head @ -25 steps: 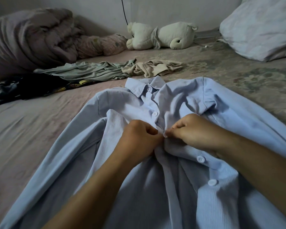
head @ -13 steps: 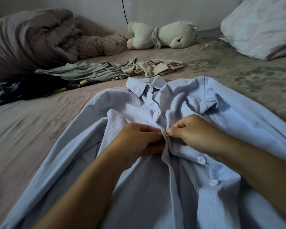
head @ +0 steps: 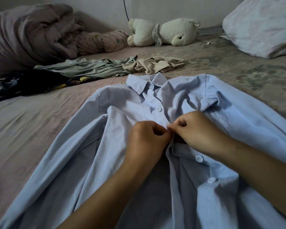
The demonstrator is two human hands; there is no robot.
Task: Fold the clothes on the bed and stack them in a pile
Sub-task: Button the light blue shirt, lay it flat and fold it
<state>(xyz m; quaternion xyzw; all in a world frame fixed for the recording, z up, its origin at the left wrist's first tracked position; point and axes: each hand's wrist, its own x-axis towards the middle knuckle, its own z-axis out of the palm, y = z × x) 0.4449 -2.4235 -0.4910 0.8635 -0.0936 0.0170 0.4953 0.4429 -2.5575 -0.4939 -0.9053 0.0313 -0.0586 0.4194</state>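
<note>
A light blue shirt [head: 185, 103] lies front-up across the centre and lower frame on the bed [head: 31, 129], collar toward the top. Both hands meet at its button placket in mid-frame. The left hand [head: 145, 142] has its grip pinched together on the left front edge; the right hand [head: 196, 131] has its grip pinched on the right edge, fingertips touching. Higher up lie a green garment [head: 89, 67], a beige garment [head: 158, 64] and a dark garment [head: 31, 83].

No legible text anywhere.
</note>
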